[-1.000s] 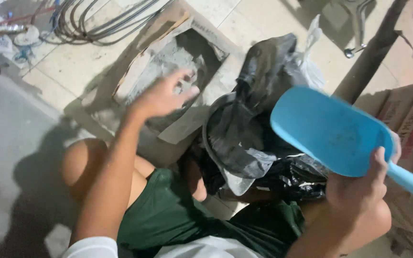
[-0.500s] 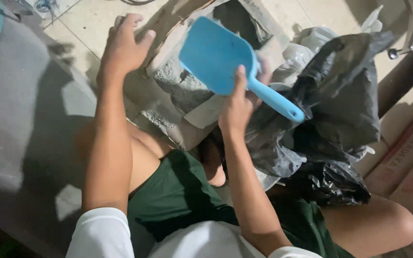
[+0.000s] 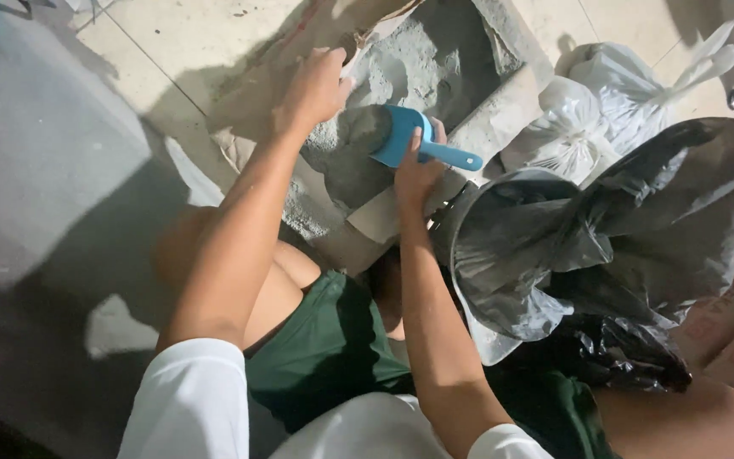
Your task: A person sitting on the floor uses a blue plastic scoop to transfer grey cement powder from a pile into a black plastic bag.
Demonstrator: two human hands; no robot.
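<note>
Since the earlier frame the blue plastic scoop (image 3: 397, 136) had dropped from above into the torn paper sack of grey cement powder (image 3: 435, 64), beside the black plastic bag (image 3: 588, 246). The right hand (image 3: 416, 174) gripped its handle closed-fisted; the left hand (image 3: 316, 89) clasped the sack's edge. Tilting the heaped scoop could spill powder onto the tiled floor (image 3: 180, 42).

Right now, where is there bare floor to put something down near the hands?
The grey floor left of the left hand is bare, and so are the pale tiles above it. On the right it is crowded: the right hand holds a blue scoop in the open cement bag, next to white bags and a black bag.
</note>
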